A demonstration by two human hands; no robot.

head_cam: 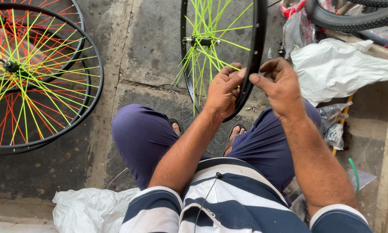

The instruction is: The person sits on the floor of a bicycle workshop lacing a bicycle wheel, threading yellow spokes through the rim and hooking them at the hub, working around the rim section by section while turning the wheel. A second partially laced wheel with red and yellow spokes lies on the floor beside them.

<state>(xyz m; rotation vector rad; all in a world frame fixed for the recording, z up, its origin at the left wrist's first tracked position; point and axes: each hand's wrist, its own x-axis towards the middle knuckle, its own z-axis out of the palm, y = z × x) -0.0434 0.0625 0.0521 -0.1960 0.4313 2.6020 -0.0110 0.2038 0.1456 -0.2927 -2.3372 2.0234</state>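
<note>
1. The left hand [223, 91] is curled closed, thumb and fingertips pinched on the inner edge of a black bicycle wheel rim [259, 43], at the spot where a neon yellow spoke [219, 61] ends; whatever small part sits under the fingertips is covered by them.
2. The right hand [280, 86] is half closed just beside the rim's outer edge, thumb and forefinger drawn together toward the left hand's fingertips. Whether it holds anything, or touches the rim, cannot be told.
3. The rim stands upright between the knees, its top cut off by the upper edge of the view and its lowest part hidden behind the left hand and the blue trousers [144, 138].
4. Its hub [201, 41] shows, with yellow spokes fanning out; some hang loose at the bottom rather than meeting the rim.
5. 2 sandalled feet show only in part below the rim.
6. On the concrete floor [146, 47] to the left lie stacked wheels [34, 77] with yellow and red spokes; their left portion is cut off, and how many lie in the stack is hard to count.
7. At upper right, a knobby tyre [353, 19] is partly out of view above crumpled white plastic sheeting [336, 69].
</note>
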